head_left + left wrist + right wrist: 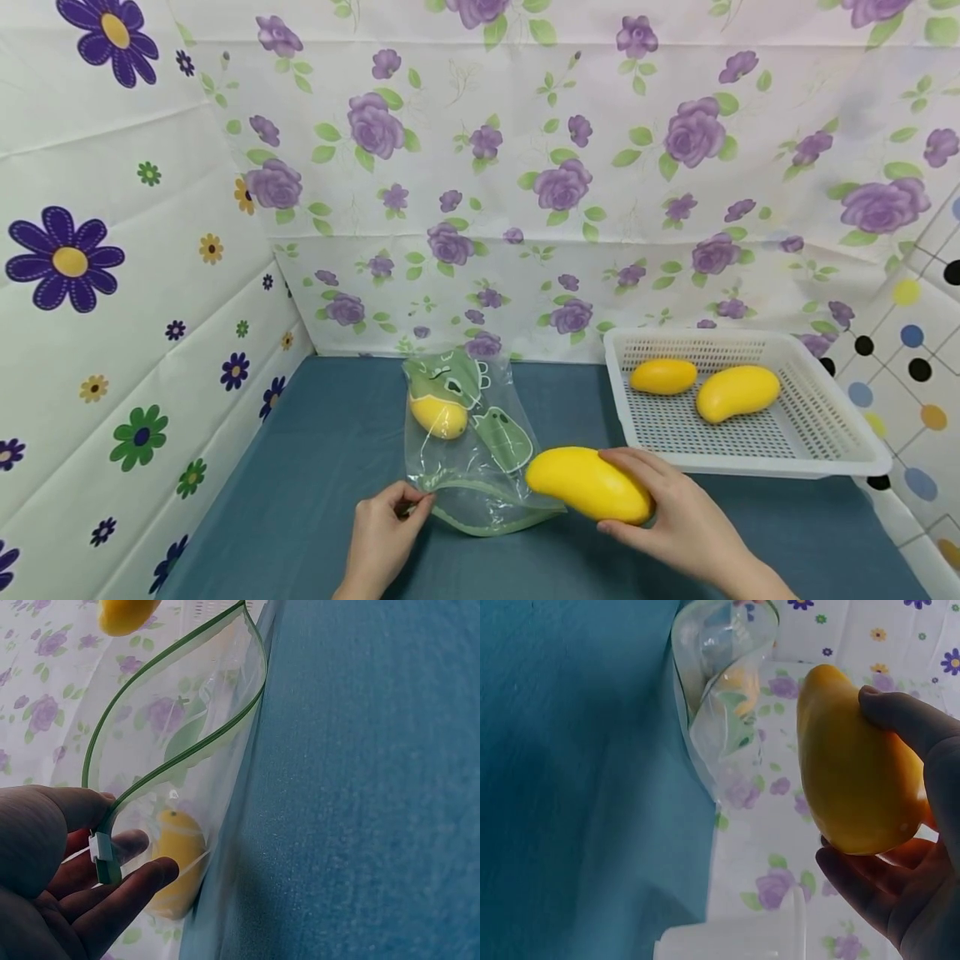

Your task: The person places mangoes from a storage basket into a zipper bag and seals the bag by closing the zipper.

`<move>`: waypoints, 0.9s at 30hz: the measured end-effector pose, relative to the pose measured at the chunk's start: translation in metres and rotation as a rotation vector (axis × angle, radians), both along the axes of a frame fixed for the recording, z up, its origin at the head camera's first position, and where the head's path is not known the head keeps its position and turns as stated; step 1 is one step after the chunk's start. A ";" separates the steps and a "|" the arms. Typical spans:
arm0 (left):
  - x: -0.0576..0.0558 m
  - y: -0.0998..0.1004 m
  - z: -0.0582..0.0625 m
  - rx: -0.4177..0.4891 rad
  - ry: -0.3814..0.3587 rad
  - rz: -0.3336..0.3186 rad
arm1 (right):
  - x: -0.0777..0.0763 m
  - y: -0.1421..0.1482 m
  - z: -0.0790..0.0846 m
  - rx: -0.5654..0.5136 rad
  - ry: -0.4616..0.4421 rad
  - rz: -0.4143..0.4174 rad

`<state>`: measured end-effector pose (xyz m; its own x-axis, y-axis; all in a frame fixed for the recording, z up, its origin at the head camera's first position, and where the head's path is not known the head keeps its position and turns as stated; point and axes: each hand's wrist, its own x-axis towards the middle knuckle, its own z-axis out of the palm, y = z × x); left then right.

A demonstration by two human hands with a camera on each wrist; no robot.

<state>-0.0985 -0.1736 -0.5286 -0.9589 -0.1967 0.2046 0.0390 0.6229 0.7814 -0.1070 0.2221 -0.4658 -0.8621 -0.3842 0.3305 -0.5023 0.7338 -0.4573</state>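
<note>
A clear zip bag (480,508) with green dinosaur prints lies on the blue table, its green-edged mouth spread apart toward the person. Inside its far part sits one yellow mango (438,417). My left hand (384,533) pinches the left corner of the bag's mouth, beside a white slider (98,847) in the left wrist view. With thumb and fingers round it, my right hand (678,521) holds another yellow mango (588,485) just right of the bag's mouth. The right wrist view shows this mango (855,765) raised off the table.
At the right rear stands a white perforated basket (750,462) with two yellow mangoes (738,393) in it. Flower-printed cloth (465,183) hangs behind the blue table (300,500), with patterned cloth walls at left and right.
</note>
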 end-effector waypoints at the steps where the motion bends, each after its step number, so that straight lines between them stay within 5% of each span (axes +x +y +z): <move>1: 0.000 0.000 0.000 -0.001 -0.003 0.002 | 0.001 -0.002 0.000 -0.004 -0.007 0.004; 27: -0.001 0.001 0.005 0.008 -0.003 -0.010 | 0.011 -0.033 -0.018 0.086 -0.096 0.187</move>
